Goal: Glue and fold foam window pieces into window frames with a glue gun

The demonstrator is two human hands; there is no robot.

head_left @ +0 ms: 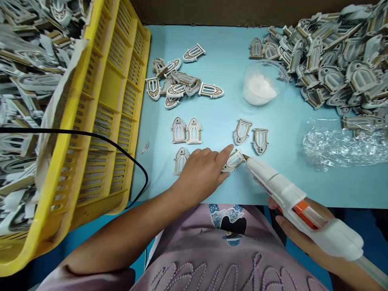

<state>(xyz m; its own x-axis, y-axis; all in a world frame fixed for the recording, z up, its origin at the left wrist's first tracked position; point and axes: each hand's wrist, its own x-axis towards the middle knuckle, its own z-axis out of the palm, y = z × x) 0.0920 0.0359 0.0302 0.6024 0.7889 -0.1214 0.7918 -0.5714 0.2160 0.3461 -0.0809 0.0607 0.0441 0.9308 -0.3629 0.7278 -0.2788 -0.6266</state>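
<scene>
My left hand [202, 173] pinches a small arched window ornament [235, 160] between thumb and forefinger, flat on the blue tabletop. In my right hand [291, 230] is a white hot glue gun [281, 182] with an orange part; its fingers are partly hidden beneath it. The nozzle tip touches or nearly touches the ornament's square end. Just beyond lie two more arched ornaments, one tilted [242, 131] and one upright on the right [260, 140]. Left of my left hand are two ornaments side by side [186, 130] and another [181, 160] partly covered by the hand.
A yellow crate [118, 81] full of ornaments stands at left, a black cable [115, 144] hanging over it. Further back are a small ornament cluster [178, 83] and a clear cup [262, 87] of white material. An ornament heap [333, 60] and crumpled clear plastic [333, 145] lie right.
</scene>
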